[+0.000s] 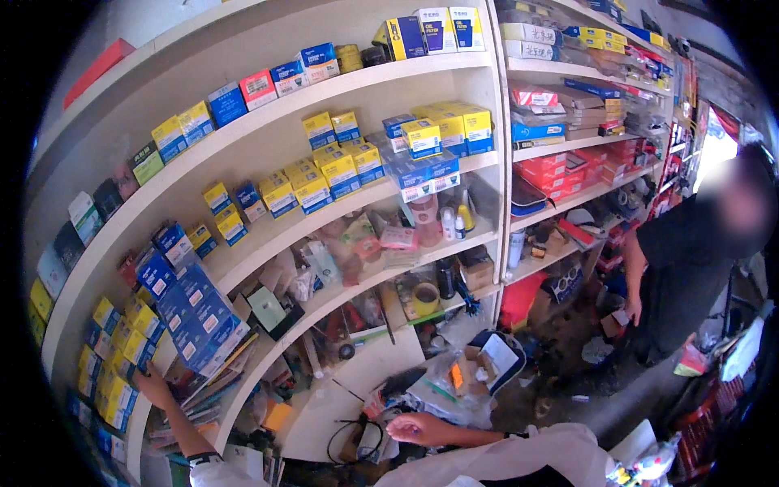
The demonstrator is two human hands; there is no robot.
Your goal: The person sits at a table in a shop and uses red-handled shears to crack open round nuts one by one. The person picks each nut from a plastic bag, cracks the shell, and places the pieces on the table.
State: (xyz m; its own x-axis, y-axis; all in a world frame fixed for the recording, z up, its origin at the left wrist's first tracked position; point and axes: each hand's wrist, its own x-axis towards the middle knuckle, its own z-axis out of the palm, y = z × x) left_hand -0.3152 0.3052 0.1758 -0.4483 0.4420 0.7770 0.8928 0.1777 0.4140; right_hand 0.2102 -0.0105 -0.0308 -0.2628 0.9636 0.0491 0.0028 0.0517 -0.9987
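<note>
The fingertips of the left hand reach the yellow-and-blue boxes at the left end of the shelving; whether they grip, I cannot tell; the right hand, fingers loosely curled, hangs in open room before the shelving's front edge; a co-worker stands well apart, rightward.

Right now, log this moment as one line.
left hand: at yellow-blue boxes | right hand: near clear plastic bag | another person: standing, right side
</note>
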